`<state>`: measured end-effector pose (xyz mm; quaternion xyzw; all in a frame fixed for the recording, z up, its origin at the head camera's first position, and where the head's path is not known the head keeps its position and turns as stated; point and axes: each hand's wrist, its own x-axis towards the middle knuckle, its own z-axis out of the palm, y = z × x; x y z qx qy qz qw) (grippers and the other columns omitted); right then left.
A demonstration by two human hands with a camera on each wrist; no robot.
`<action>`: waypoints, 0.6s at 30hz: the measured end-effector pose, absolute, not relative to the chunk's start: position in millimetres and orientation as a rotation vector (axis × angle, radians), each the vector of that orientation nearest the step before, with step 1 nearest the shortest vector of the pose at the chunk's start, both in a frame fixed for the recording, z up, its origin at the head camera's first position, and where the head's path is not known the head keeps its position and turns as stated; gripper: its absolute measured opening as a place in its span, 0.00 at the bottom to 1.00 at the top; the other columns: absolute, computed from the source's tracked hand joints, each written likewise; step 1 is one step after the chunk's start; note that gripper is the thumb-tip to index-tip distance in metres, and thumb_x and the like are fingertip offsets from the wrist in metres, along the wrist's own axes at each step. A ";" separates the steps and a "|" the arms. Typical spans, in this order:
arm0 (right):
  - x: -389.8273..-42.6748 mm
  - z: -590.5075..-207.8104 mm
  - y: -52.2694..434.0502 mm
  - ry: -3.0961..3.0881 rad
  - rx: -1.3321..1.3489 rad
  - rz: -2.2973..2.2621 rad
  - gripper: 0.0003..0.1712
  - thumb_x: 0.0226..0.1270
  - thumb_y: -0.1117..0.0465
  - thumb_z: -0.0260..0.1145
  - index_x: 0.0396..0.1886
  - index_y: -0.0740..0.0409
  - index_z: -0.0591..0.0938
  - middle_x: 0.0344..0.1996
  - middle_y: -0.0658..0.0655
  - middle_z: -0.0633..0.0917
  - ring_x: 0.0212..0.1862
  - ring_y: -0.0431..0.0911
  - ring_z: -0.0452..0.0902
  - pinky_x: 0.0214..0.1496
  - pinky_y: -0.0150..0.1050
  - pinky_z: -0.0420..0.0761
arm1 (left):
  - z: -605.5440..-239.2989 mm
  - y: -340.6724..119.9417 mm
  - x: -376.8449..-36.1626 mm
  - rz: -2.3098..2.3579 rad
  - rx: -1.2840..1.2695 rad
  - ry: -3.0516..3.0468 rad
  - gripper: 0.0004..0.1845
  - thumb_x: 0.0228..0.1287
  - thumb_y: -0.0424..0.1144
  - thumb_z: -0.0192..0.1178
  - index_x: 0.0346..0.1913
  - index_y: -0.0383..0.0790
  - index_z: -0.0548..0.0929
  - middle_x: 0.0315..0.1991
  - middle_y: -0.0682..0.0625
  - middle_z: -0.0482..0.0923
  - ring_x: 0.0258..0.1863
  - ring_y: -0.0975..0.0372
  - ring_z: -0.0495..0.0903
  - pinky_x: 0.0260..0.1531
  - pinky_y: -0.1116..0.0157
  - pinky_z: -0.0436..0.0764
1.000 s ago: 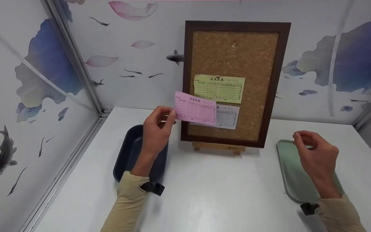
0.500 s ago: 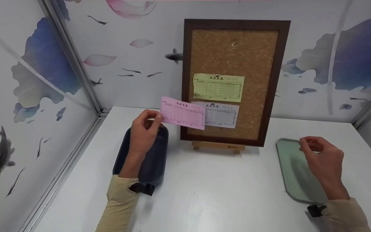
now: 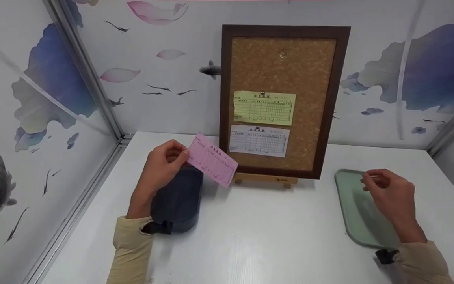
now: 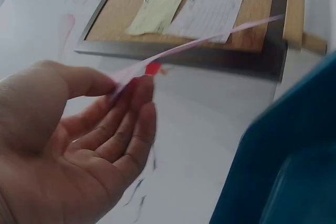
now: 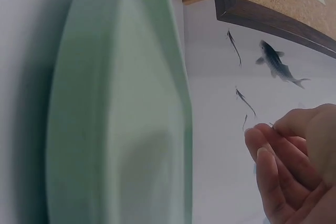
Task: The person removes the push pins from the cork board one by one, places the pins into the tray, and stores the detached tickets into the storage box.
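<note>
**Mia:** Where is the pink slip (image 3: 212, 164)?

**Tom:** The left hand (image 3: 159, 170) pinches one corner of it between thumb and fingers, just above the dark blue tray (image 3: 177, 205). The paper tilts down to the right, so its low end hangs in front of the cork board (image 3: 282, 98).

**Mia:** Why does the board stand up like that?

**Tom:** It leans on a little wooden stand (image 3: 266, 179) at the back of the desk (image 3: 258, 236). A pin holds the yellow slip (image 3: 264, 107) up, and the white slip (image 3: 259, 140) sits under it.

**Mia:** What is in the blue tray?

**Tom:** I see nothing inside, but the hand hides part of it.

**Mia:** And the other hand?

**Tom:** The right hand (image 3: 388, 195) hovers over the green tray (image 3: 359, 215). Its fingertips are pressed in a tight grip, maybe on something tiny; I cannot tell what. The green tray looks bare.
</note>
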<state>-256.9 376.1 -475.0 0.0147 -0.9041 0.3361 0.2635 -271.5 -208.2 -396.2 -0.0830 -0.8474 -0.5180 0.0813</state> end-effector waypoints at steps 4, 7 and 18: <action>-257.1 -476.2 377.7 -2.489 0.050 0.912 0.14 0.78 0.54 0.71 0.48 0.60 0.90 0.34 0.64 0.94 0.28 0.19 0.81 0.30 0.23 0.74 | -393.0 -227.5 -265.9 -1.380 -0.301 -2.694 0.08 0.81 0.39 0.62 0.53 0.38 0.86 0.48 0.42 0.90 0.47 0.55 0.91 0.51 0.58 0.89; -257.3 -477.8 379.9 -2.529 0.058 0.892 0.14 0.79 0.54 0.70 0.49 0.61 0.90 0.35 0.64 0.94 0.27 0.20 0.82 0.29 0.23 0.75 | -393.4 -241.5 -263.2 -1.308 -0.280 -2.771 0.08 0.82 0.38 0.62 0.51 0.38 0.86 0.47 0.42 0.90 0.46 0.54 0.90 0.49 0.60 0.86; -258.3 -478.9 383.4 -2.631 0.086 0.867 0.15 0.79 0.53 0.70 0.49 0.61 0.89 0.38 0.64 0.94 0.30 0.20 0.80 0.30 0.23 0.75 | -401.1 -265.5 -262.4 -1.271 -0.123 -2.896 0.12 0.81 0.34 0.62 0.59 0.32 0.84 0.47 0.37 0.89 0.41 0.54 0.90 0.43 0.63 0.84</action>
